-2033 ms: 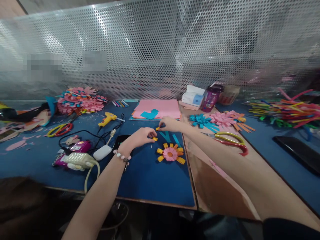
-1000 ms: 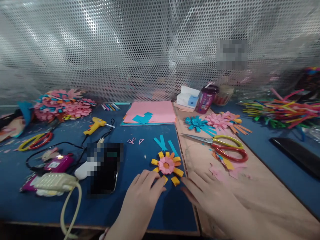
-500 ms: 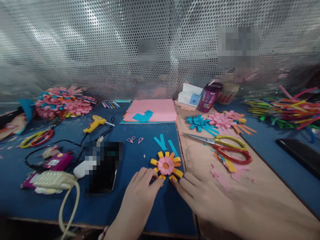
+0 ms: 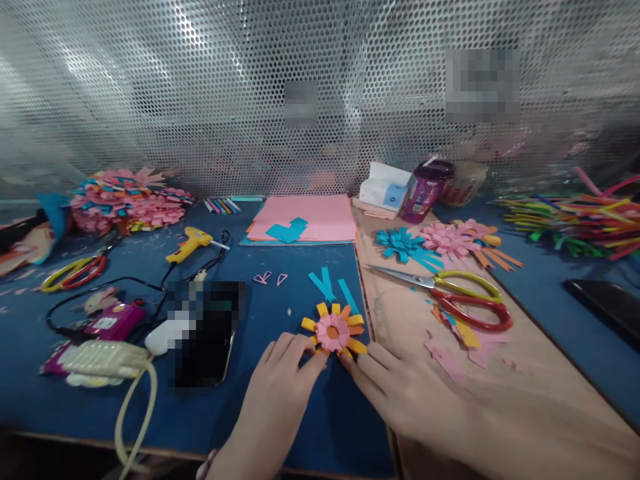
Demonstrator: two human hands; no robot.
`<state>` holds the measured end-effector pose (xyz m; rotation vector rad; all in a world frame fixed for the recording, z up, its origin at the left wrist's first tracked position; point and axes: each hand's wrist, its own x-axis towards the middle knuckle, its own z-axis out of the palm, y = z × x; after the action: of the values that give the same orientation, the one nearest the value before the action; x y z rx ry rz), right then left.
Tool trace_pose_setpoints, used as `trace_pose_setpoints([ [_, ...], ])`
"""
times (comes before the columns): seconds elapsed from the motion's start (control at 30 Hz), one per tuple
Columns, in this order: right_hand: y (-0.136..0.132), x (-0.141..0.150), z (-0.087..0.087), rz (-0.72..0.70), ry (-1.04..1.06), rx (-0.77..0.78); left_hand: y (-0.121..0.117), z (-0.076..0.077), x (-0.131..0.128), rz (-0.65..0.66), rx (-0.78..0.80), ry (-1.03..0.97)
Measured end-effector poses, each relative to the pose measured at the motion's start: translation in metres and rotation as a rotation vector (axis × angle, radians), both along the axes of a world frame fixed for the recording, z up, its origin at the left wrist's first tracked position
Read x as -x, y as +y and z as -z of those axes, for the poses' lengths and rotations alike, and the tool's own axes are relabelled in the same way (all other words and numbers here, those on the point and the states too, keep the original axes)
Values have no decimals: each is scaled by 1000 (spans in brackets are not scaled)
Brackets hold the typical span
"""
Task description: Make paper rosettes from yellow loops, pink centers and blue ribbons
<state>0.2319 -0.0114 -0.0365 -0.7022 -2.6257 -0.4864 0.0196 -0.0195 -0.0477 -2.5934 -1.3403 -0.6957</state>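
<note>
A paper flower (image 4: 333,333) with a pink centre ring and yellow-orange outer petals lies on the blue table top, close to its joint with the wooden board. My left hand (image 4: 283,373) has thumb and forefinger closed on the flower's lower left petals. From the other side, my right hand (image 4: 393,380) grips the lower right petals between its fingertips. The fingers cover the bottom petals in part. Just above the flower lie blue paper strips (image 4: 323,283). Scissors (image 4: 450,293) with yellow and red handles rest on the board beyond my right hand.
A yellow glue gun (image 4: 190,243), a phone (image 4: 207,340) and a power strip (image 4: 105,360) with cables are on the left. Pink paper sheets (image 4: 305,213) lie at the back. A purple cup (image 4: 425,190) and finished flowers (image 4: 450,240) are at the right.
The view has shifted slightly. Both hands stay at the flower, and their fingertips cover a little more of its bottom petals.
</note>
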Motion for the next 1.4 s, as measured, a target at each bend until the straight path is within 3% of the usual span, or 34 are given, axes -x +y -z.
trace_pose_setpoints([
  [0.9, 3, 0, 1, 16, 4, -49, 0, -6, -1, -38, 133, 38],
  [1.1, -1, -3, 0, 8, 31, -30, -1, -8, -1, -53, 121, -69],
  [1.23, -1, -12, 5, 127, 142, 4, -2, -8, 4, -93, 111, -182],
  [1.4, 2, -17, 7, 312, 277, 185, -1, -2, 12, -185, 136, -222],
])
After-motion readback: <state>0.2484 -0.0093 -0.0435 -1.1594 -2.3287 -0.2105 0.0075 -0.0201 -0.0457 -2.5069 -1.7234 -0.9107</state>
